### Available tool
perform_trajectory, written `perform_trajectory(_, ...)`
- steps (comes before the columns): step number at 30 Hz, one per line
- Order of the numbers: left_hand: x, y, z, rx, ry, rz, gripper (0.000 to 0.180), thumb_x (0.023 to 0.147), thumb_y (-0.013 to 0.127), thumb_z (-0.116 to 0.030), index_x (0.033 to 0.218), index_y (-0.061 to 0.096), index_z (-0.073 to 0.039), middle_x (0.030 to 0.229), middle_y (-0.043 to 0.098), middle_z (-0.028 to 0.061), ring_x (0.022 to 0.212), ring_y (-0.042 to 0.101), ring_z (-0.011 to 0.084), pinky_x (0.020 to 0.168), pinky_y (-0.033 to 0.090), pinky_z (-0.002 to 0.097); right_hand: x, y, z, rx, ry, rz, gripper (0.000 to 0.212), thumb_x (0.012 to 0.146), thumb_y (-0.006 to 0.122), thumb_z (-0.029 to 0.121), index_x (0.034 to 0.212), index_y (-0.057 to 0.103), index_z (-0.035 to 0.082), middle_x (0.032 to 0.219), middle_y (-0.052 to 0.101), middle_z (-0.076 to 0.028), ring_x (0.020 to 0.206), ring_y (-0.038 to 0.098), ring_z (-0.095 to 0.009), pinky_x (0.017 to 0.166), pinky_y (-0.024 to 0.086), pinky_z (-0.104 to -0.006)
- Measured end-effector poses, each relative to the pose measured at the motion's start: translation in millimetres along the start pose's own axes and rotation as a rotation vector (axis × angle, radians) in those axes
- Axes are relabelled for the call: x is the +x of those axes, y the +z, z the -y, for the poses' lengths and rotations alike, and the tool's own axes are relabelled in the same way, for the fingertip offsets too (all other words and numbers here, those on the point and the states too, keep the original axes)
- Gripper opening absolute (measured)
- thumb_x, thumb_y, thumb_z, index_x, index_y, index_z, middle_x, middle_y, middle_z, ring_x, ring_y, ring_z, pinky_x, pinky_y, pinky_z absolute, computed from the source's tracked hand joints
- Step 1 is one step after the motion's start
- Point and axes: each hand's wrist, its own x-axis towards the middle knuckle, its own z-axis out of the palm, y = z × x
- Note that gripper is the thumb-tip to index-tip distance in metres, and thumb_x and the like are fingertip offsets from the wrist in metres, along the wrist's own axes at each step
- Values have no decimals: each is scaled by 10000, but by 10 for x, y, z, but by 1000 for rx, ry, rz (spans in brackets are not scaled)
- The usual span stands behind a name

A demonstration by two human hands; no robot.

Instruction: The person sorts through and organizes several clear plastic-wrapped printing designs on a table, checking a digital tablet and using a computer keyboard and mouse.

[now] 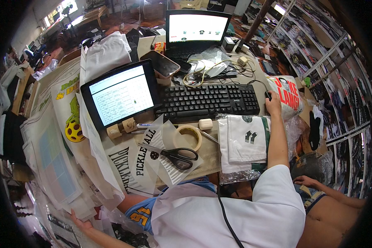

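Note:
My right hand (273, 104) rests over a black computer mouse (268, 95), to the right of the black keyboard (211, 99). Down at the lower left, my left hand (82, 223) is at the near edge of a stack of translucent film sheets (53, 165); the sheets cover part of its fingers, which seem closed on that edge. Behind the keyboard stands a laptop (197, 29) with a lit screen of small shirt pictures. A tablet (120, 94) showing a table leans left of the keyboard.
Black-handled scissors (180, 158), a tape roll (189, 137) and printed film pieces (146, 157) lie on the near table. Folded white clothing (246, 138) in plastic sits nearer me, right of them. A phone (161, 64) lies behind the tablet. Another person's hand (308, 181) shows at right.

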Motion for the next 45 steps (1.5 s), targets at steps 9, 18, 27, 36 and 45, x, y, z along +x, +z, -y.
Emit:
perform_trajectory(9,51,-83,15,7,10,17,659,843,679,-303,1382,396,-51,1294,525,153,1165,519,317,967,429,470,-7,-47,80,15,-8,20,396,770,596,185,1155,596,91,1189,579,-146,1100,550,-345,970,437,-418)
perform_trajectory(18,-15,25,-25,-7,-63,4,643,829,693,-308,1345,425,-34,1261,548,159,1152,530,317,957,436,468,4,-7,11,-3,20,13,397,777,581,174,1165,594,91,1206,572,-143,1125,542,-336,985,427,-411)
perform_trajectory(27,-71,-5,-23,18,28,-8,709,825,696,-315,1405,373,-67,1327,497,157,1194,495,323,969,422,477,-2,6,81,20,-9,24,388,782,574,161,1159,592,74,1205,574,-148,1130,542,-332,994,419,-409)
perform_trajectory(36,-58,48,-33,22,6,-31,712,830,693,-310,1417,365,-76,1326,502,155,1199,492,322,979,413,479,-12,-38,79,23,15,23,389,776,584,96,1159,583,28,1196,569,-180,1156,524,-328,1027,398,-392)
perform_trajectory(45,-47,48,-24,40,-1,-13,682,848,665,-345,1396,385,-50,1321,508,151,1200,490,322,982,406,481,-15,-18,13,-7,-12,-2,385,782,577,156,1159,593,79,1214,568,-148,1129,544,-334,990,428,-408)
